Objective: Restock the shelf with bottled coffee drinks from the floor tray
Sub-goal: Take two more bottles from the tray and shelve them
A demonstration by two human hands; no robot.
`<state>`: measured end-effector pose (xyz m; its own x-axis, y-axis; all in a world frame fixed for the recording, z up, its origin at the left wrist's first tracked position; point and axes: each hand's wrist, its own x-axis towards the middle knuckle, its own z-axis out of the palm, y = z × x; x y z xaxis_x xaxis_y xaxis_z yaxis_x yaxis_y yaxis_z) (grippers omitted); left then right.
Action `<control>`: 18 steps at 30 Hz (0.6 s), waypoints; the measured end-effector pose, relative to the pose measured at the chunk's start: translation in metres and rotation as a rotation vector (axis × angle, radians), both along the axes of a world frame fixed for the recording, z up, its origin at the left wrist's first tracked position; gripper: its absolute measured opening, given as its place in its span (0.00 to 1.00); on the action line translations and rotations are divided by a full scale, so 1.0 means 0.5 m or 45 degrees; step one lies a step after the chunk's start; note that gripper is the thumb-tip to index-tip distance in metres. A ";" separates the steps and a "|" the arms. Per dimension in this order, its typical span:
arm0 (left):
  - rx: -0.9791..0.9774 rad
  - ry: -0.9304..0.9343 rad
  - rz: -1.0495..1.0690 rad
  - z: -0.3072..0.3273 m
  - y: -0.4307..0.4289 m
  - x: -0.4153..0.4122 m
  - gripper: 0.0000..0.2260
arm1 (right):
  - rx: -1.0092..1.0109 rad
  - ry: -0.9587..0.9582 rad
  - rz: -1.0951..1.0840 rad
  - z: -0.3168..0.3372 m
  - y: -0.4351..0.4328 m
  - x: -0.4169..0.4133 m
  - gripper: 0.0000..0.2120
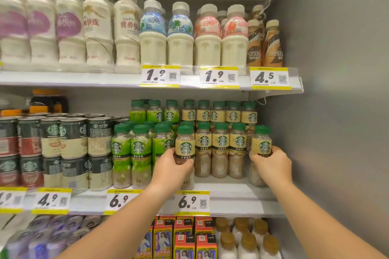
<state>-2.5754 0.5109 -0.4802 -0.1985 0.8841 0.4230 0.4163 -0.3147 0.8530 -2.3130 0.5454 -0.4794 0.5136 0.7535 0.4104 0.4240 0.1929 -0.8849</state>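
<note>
On the middle shelf (231,193) stand rows of green-capped coffee bottles with beige labels (221,149). My left hand (170,164) grips one such bottle (185,145) at the left end of the front row, its base just above the shelf front. My right hand (271,164) grips another beige-label bottle (261,143) at the right end of the row, close to the grey side wall. Both bottles are upright. The floor tray is out of view.
Green-label coffee bottles (139,151) stand left of the beige ones, stacked cans (73,149) further left. White milk drinks (153,35) fill the upper shelf. Cartons (185,239) and brown-capped bottles (248,242) sit below. A grey wall (336,111) bounds the right.
</note>
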 end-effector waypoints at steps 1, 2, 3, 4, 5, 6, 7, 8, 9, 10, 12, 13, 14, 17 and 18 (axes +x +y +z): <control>0.006 0.001 0.030 -0.003 0.000 0.004 0.12 | 0.000 -0.003 0.017 -0.003 0.004 0.000 0.14; 0.002 0.003 0.062 -0.008 -0.001 0.008 0.10 | -0.005 -0.008 0.035 -0.006 0.005 0.000 0.15; -0.013 0.015 0.093 -0.015 -0.003 0.012 0.10 | -0.015 -0.018 0.055 -0.010 0.005 0.001 0.15; -0.031 0.049 0.122 -0.022 -0.006 0.016 0.10 | -0.029 -0.033 0.072 -0.014 0.005 0.004 0.16; -0.044 0.108 0.150 -0.029 -0.010 0.019 0.11 | -0.051 -0.053 0.081 -0.020 0.004 0.006 0.17; -0.046 0.179 0.184 -0.034 -0.012 0.022 0.12 | -0.081 -0.074 0.084 -0.027 0.002 0.009 0.17; -0.044 0.247 0.223 -0.039 -0.012 0.024 0.13 | -0.113 -0.099 0.086 -0.033 -0.002 0.010 0.18; -0.045 0.303 0.266 -0.042 -0.013 0.023 0.13 | -0.142 -0.128 0.086 -0.038 -0.006 0.010 0.18; -0.054 0.355 0.311 -0.042 -0.016 0.021 0.14 | -0.165 -0.153 0.081 -0.041 -0.010 0.007 0.18; -0.063 0.412 0.357 -0.041 -0.017 0.018 0.15 | -0.181 -0.170 0.075 -0.043 -0.013 0.005 0.18; -0.061 0.518 0.410 -0.043 -0.013 0.014 0.16 | -0.209 -0.173 0.065 -0.043 -0.017 0.006 0.15; -0.052 0.540 0.420 -0.045 -0.013 0.014 0.17 | -0.223 -0.161 0.067 -0.043 -0.018 0.008 0.14; -0.039 0.538 0.429 -0.044 -0.012 0.014 0.17 | -0.228 -0.144 0.072 -0.040 -0.017 0.010 0.13; -0.030 0.504 0.445 -0.042 -0.011 0.014 0.18 | -0.250 -0.121 0.092 -0.034 -0.008 0.015 0.10; -0.029 0.502 0.444 -0.043 -0.008 0.014 0.18 | -0.251 -0.111 0.095 -0.032 -0.004 0.014 0.09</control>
